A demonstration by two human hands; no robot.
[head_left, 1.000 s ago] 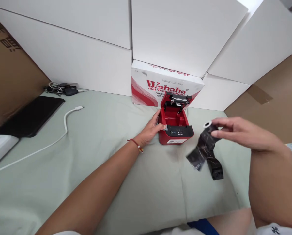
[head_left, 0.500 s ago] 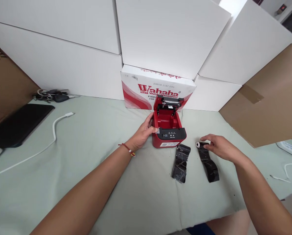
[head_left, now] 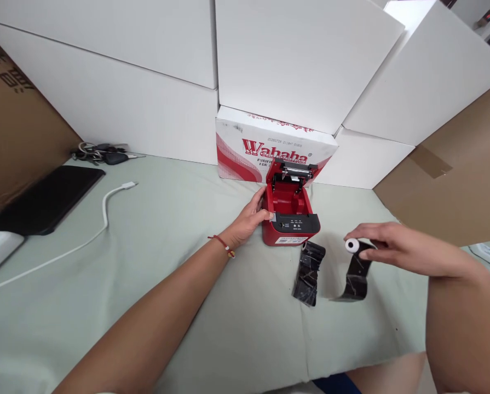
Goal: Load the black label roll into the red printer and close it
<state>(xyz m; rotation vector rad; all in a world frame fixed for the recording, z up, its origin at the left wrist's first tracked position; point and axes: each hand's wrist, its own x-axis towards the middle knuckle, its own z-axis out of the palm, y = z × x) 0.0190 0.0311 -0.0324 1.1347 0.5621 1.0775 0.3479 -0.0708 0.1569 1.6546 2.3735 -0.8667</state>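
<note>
A small red printer stands on the pale green table with its lid open and its paper bay empty. My left hand grips the printer's left side, thumb at the front corner. My right hand pinches a small paper roll with a white core, still partly in a black plastic wrapper that hangs down to the table. A second black wrapper lies flat just in front of the printer.
A red and white Wahaha carton stands behind the printer, with white boxes stacked around it. Brown cardboard leans at the right. At the left lie a black tablet, a white cable and keys.
My right hand set one black wrapper down in front of the printer, then lifted the roll in the other wrapper off the table. My left hand stayed on the printer.
</note>
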